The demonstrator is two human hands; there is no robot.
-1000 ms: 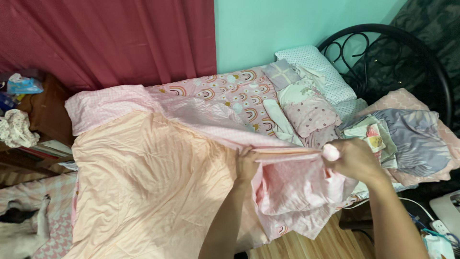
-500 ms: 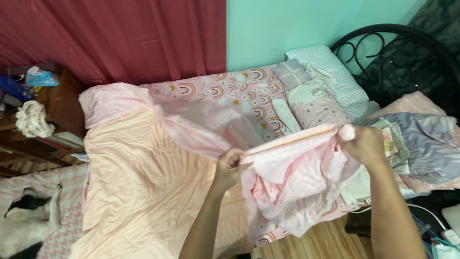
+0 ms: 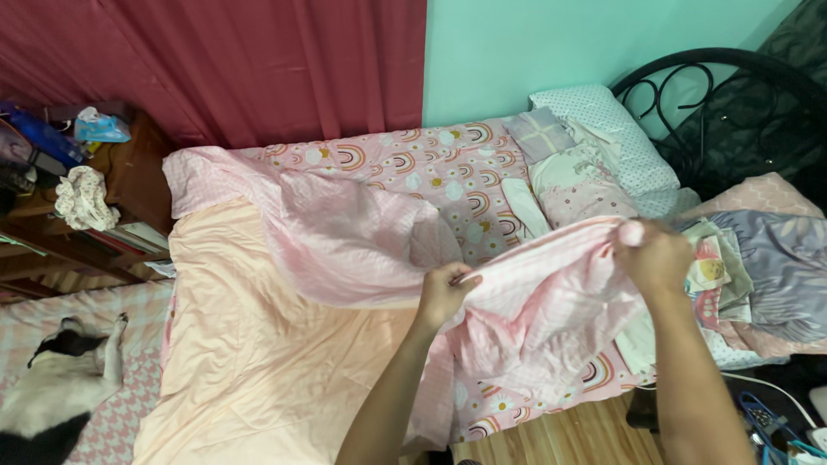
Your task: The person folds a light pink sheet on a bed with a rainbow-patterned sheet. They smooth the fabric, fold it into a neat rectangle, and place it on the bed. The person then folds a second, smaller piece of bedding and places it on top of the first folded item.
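Note:
A pink checked blanket with a peach underside [image 3: 284, 344] lies spread over a bed with a pink rainbow-print sheet [image 3: 431, 168]. My left hand [image 3: 444, 293] grips the blanket's edge near the bed's middle. My right hand [image 3: 655, 254] grips the same edge further right, holding it lifted and stretched between the two hands. The pink checked side [image 3: 534, 319] hangs down below my hands over the bed's near edge.
Folded clothes and pillows [image 3: 586, 172] are piled at the bed's head by a black metal headboard [image 3: 724, 95]. A grey and pink pile [image 3: 767, 258] lies to the right. A wooden shelf [image 3: 95, 207] stands left. A black-and-white dog [image 3: 52, 396] lies on a mat.
My hands have lifted the blanket's edge and turned it, so more pink checked side shows. The view has shifted left, bringing the dog further into sight.

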